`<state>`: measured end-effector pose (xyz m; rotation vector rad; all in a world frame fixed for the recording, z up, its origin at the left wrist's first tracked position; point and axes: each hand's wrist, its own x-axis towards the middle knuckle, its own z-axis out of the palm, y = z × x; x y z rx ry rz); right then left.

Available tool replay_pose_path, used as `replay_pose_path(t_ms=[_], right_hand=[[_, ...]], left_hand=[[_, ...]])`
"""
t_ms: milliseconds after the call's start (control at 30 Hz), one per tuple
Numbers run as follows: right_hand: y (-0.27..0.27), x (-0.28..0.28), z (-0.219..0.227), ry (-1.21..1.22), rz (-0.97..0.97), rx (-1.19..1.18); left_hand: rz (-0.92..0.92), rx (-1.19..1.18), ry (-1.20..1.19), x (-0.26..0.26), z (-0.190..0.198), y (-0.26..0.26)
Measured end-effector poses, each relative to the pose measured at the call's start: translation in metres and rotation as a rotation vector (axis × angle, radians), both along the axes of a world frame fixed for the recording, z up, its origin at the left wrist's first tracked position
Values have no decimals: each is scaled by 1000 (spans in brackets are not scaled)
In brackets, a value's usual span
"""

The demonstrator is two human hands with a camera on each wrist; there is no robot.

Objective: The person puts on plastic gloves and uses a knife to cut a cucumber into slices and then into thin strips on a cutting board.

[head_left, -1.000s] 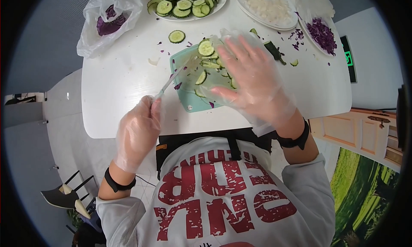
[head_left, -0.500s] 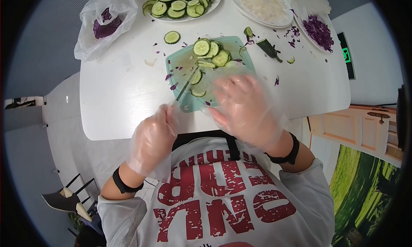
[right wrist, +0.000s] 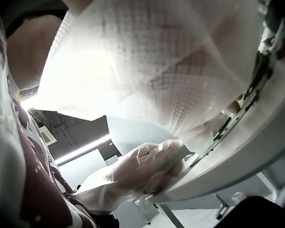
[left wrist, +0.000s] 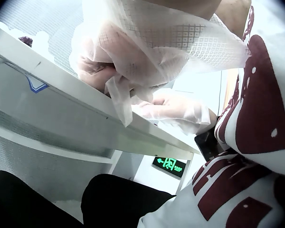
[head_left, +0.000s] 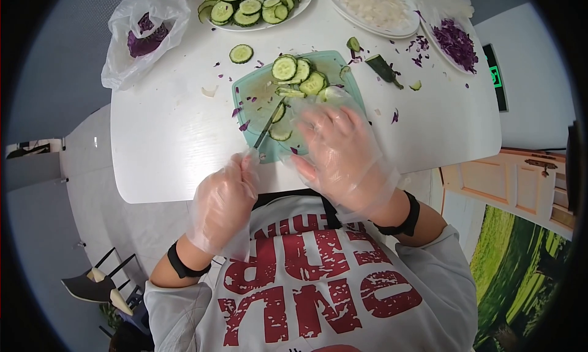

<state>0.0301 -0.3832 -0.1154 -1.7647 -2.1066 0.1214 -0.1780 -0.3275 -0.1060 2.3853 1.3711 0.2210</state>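
Right hand (head_left: 347,149) now nearer the shirt (head_left: 324,291), white table (head_left: 165,144) above pale floor (head_left: 101,180).

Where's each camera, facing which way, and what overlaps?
Head: worn on the head, facing forward and down at board and knife; left hand, right hand, arms and shirt show.
Left wrist: on that wrist, looking past left hand along the table edge; right hand, shirt, dark legs show.
Right wrist: on that wrist, looking past right hand toward left hand and table edge; shirt shows.
Shared: head and left wrist both catch the green sign.
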Motion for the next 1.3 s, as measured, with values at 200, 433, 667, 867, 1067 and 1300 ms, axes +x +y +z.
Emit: replay_pose_path(t_ms=[200,433,667,867,1067,1300], right_hand=[[2,1,0,-2,-7,4],[4,1,1,15,-31,56],[4,5,1,-31,-20,34],[7,4,1,-17,-34,97],[11,4,0,-25,-64,133],[10,3,-11,-62,-16,101]], left_hand=[[17,-22,-10,1,0,1],[7,-9,-28,2,0,1],[19,-44,-33,1,-1,2],[28,-76,-15,0,-1,2],[36,-87,-33,0,0,3],[42,-82,-23,2,0,3]])
